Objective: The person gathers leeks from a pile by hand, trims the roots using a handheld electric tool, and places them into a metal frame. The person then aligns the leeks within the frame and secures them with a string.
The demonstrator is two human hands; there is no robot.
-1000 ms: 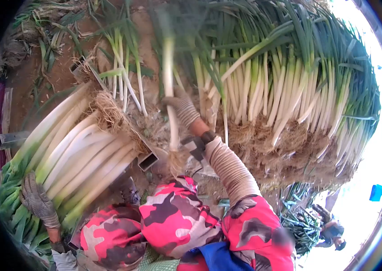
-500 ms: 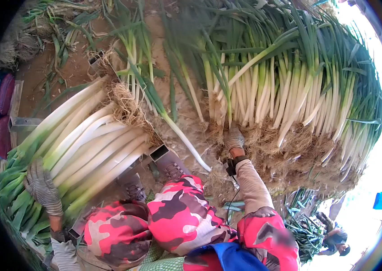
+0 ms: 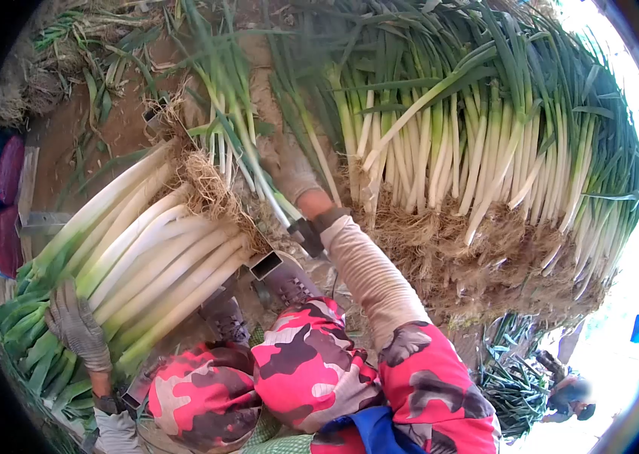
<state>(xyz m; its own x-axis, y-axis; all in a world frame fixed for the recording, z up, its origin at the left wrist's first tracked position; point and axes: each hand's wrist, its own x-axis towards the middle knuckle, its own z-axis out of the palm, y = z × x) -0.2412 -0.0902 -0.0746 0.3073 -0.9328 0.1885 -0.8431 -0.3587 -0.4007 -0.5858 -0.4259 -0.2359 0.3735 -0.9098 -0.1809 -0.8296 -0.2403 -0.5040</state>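
My left hand, in a striped grey glove, lies on the green leaves of a bundle of thick leeks, whose roots point to the upper right. My right hand, gloved and blurred, is beside loose leeks at the upper middle; its fingers are smeared, and whether it grips a stalk cannot be made out. A dark device is strapped at my right wrist. Right of that hand lies a large pile of leeks, white stems and tangled roots towards me.
A square metal tube end sticks out by the leek roots. Red and blue bundles lie at the far left, root clumps at the upper left. Another person is at the lower right near cut green leaves.
My right hand has moved up and left, from the roots of the large pile to the loose leeks. These leeks have shifted a little left. My left hand has moved slightly.
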